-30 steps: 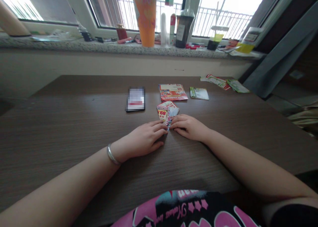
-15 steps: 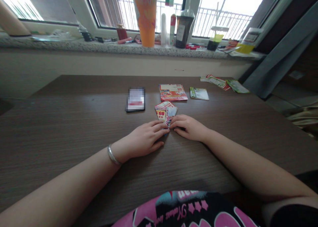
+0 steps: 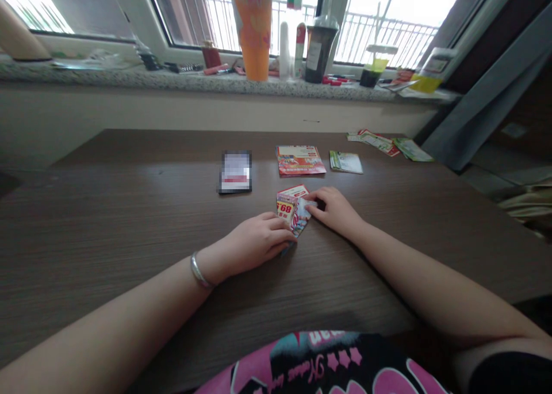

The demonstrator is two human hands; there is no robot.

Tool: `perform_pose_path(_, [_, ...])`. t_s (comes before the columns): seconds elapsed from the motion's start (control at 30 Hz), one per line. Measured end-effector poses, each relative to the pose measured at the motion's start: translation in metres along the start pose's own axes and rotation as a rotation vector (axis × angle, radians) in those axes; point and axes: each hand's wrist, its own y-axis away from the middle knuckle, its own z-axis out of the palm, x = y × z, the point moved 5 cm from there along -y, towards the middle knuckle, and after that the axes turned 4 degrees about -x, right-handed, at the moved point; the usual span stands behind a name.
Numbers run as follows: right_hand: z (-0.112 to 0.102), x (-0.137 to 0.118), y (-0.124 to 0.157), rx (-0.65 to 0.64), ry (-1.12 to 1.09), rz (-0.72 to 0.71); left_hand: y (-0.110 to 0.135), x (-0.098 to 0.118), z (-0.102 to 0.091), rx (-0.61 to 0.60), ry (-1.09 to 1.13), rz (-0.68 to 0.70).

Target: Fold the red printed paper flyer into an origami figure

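A folded piece of glossy printed paper in red, yellow, white and blue (image 3: 286,210) lies near the middle of the dark brown wood-grain table (image 3: 129,210), between the person's two hands. Its panels angle apart, and a large red "89" reads upside down on the yellow one. The left hand (image 3: 261,238) reaches over its near left part, fingers close together and bent, their tips on the paper; whether the thumb grips from below cannot be told. The right hand (image 3: 334,210) has its thumb and forefinger clamped on the paper's right edge, the other fingers curled behind. A smooth silver-coloured metal bangle (image 3: 199,270) circles the left wrist.

Just beyond the folded paper sits a flat stack of red-and-white printed papers (image 3: 301,161), with a smaller green-and-white paper stack (image 3: 346,162) just beside it on the right. To the left lies a dark-edged rectangular object (image 3: 235,172), its face blurred out. Red, white and green paper strips (image 3: 375,142) lie at the far right of the table.

Behind, a speckled grey stone windowsill (image 3: 172,80) carries a tall orange tapered cup (image 3: 256,43) and a dark cup with a clear domed lid (image 3: 319,52).
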Motion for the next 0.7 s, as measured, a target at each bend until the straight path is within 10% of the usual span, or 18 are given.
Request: perform_pose_path(0.7, [0.006, 0.01, -0.005, -0.04, 0.167, 0.035, -0.01, -0.002, 0.02, -0.08, -0.1, -0.178])
